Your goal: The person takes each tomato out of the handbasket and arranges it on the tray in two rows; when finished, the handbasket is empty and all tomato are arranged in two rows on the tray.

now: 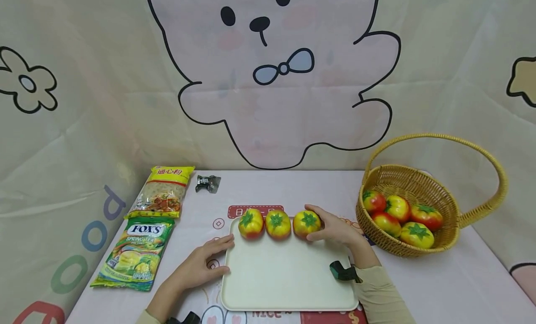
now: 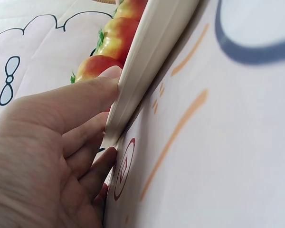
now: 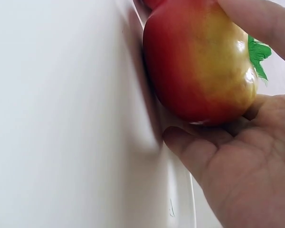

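Note:
A white rectangular tray point(image 1: 289, 277) holds three red-and-yellow tomatoes with green tops in a row along its far edge: a left tomato point(image 1: 251, 224), a middle tomato point(image 1: 278, 225) and a right tomato point(image 1: 307, 224). My right hand point(image 1: 338, 228) holds the right tomato point(image 3: 199, 61) at the tray's far rim, fingers on its far side and thumb at its near side. At the tray's left side, my left hand point(image 1: 201, 263) touches the rim with fingers fairly straight. In the left wrist view, fingertips of the left hand point(image 2: 61, 128) meet the tray wall point(image 2: 147, 57).
A wicker basket point(image 1: 406, 247) with a tall handle stands on the right, several tomatoes inside. On the left lie a yellow pasta bag point(image 1: 163, 194) and a green FOX'S candy bag point(image 1: 136, 254). A small black wrapped packet point(image 1: 207, 183) lies near the back.

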The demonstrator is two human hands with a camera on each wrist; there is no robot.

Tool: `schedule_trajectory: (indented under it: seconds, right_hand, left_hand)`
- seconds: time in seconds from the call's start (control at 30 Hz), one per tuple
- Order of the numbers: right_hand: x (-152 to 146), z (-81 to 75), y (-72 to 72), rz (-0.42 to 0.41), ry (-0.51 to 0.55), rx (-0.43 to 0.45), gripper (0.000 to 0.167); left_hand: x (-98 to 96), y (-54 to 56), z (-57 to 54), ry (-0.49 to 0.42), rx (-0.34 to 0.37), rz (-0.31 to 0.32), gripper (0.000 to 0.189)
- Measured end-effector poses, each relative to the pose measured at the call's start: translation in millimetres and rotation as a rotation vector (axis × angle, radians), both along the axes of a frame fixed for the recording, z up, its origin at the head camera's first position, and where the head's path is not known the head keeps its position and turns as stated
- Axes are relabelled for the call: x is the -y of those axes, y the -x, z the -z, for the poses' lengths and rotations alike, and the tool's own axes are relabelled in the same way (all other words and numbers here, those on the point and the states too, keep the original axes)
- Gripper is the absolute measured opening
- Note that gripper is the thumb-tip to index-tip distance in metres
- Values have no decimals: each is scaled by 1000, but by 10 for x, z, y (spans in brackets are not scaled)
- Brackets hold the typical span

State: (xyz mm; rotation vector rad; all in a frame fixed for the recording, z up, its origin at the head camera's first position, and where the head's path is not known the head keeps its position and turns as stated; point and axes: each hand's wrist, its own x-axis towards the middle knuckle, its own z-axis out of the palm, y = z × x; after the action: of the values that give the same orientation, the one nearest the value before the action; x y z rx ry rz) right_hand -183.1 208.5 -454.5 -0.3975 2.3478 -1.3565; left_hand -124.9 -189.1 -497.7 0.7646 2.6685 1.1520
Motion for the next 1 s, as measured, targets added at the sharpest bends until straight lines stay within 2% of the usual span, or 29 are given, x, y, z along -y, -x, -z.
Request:
schedule_trajectory:
  seconds: [0.47, 0.8, 1.0]
  right_hand:
    - [-83, -35, -11, -19, 20, -42, 92]
    - [-214, -237, -56, -3, 28, -182, 76]
    - [-292, -394, -110, 45, -12, -271, 70]
  left_hand:
    - [-11, -11, -19, -8, 22, -6, 60]
    - [-15, -14, -28, -5, 23, -12, 61]
    - [-10, -10, -23, 0, 17, -8, 61]
